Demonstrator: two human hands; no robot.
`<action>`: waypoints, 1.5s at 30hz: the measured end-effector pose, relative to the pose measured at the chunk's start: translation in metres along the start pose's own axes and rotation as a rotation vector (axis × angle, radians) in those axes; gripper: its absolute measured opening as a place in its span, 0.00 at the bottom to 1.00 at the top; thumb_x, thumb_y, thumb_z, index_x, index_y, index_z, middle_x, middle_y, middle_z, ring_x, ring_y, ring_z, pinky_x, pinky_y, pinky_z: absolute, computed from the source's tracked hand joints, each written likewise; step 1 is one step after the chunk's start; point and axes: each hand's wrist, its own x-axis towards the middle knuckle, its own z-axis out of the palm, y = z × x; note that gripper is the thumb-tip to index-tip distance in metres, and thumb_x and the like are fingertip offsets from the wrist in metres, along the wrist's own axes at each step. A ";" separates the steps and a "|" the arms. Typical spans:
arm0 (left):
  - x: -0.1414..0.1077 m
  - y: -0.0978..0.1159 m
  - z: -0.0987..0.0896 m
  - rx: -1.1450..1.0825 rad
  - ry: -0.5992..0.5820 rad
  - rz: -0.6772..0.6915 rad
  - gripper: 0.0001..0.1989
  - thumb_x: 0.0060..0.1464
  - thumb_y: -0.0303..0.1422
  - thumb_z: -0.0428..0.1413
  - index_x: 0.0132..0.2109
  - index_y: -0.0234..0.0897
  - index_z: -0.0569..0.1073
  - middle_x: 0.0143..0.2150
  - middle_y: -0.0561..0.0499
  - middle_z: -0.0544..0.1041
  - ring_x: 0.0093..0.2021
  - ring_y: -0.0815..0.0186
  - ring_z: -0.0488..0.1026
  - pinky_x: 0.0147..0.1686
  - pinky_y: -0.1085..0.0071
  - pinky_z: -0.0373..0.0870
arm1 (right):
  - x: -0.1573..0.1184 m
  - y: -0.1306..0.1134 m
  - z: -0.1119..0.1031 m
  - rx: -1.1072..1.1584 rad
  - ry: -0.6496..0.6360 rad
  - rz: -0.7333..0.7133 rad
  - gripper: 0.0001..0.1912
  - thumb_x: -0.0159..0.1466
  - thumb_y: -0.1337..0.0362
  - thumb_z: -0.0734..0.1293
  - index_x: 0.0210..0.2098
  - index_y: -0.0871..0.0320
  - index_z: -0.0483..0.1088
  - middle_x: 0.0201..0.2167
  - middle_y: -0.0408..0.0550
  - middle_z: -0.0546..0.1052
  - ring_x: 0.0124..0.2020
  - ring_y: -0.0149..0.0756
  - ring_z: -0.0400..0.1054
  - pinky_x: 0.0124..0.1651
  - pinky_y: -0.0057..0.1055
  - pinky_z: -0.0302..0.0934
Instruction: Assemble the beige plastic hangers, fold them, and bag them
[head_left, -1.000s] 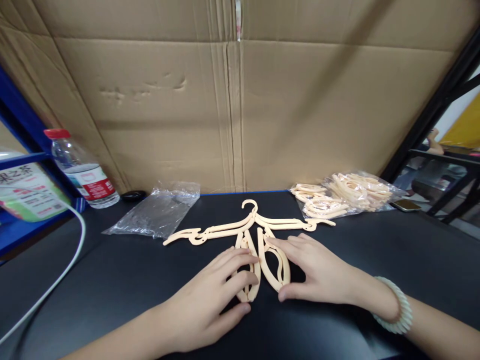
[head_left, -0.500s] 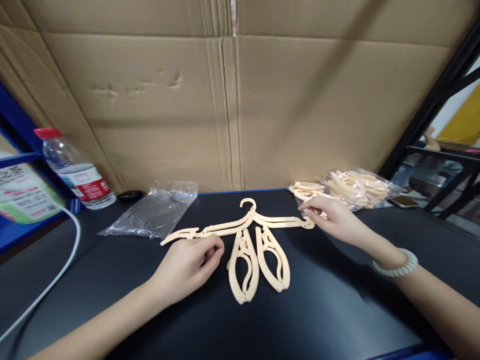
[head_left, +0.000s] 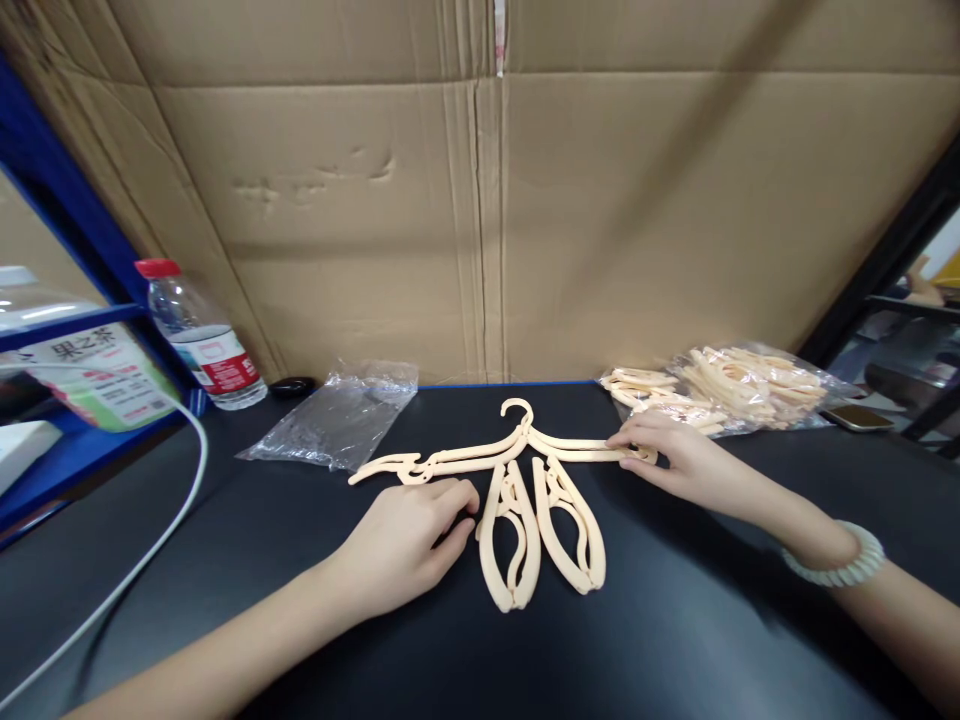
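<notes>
A cream folding clothes hanger [head_left: 472,457] lies spread on the black table with its hook pointing away from me. My right hand [head_left: 679,460] has thumb and fingers pinched on its right arm end, partly hiding that end. Below the hanger's middle lie two cream clips, the left clip [head_left: 531,540] and the right clip [head_left: 592,530], side by side with their narrow ends toward the hanger. Resting on the table left of them is my left hand [head_left: 409,545], loosely curled, a gap between thumb and fingers. Its fingertips are close to the left clip; whether they touch, I cannot tell.
A clear plastic bag [head_left: 330,420] lies at the back left, beside a black mouse-like object [head_left: 292,387] and a red-capped bottle [head_left: 214,350]. Bagged cream parts [head_left: 750,385] are at the back right, near a phone [head_left: 859,417]. A white cable [head_left: 180,510] crosses the left side.
The view has turned slightly left. My right hand has come down onto the hanger's right end and closed on it. My left hand's fingers have loosened a little, near the left clip.
</notes>
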 end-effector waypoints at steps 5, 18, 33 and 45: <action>-0.001 0.001 0.000 -0.003 -0.007 0.001 0.08 0.60 0.29 0.46 0.41 0.39 0.70 0.33 0.52 0.73 0.32 0.64 0.71 0.30 0.70 0.60 | 0.000 -0.001 0.005 -0.005 0.014 -0.005 0.10 0.66 0.64 0.62 0.45 0.56 0.73 0.38 0.51 0.75 0.40 0.42 0.69 0.43 0.39 0.65; -0.001 0.000 0.001 0.007 0.019 0.011 0.08 0.60 0.29 0.47 0.41 0.39 0.70 0.32 0.53 0.73 0.30 0.64 0.71 0.29 0.71 0.60 | 0.003 0.000 0.015 0.015 0.021 0.050 0.08 0.67 0.62 0.63 0.34 0.56 0.71 0.33 0.49 0.72 0.36 0.40 0.66 0.40 0.37 0.62; -0.005 0.004 0.014 -0.275 0.304 0.024 0.07 0.60 0.29 0.47 0.41 0.39 0.70 0.28 0.55 0.72 0.26 0.71 0.68 0.28 0.75 0.64 | 0.005 -0.011 0.004 0.107 0.272 0.200 0.11 0.68 0.56 0.60 0.35 0.55 0.68 0.28 0.45 0.74 0.28 0.37 0.68 0.32 0.33 0.61; 0.000 0.004 0.014 -0.947 0.634 -0.379 0.21 0.59 0.39 0.51 0.57 0.41 0.58 0.54 0.45 0.67 0.34 0.68 0.72 0.29 0.71 0.72 | 0.003 -0.017 0.002 0.031 0.505 0.141 0.08 0.67 0.58 0.62 0.40 0.54 0.70 0.31 0.47 0.75 0.30 0.39 0.69 0.32 0.34 0.63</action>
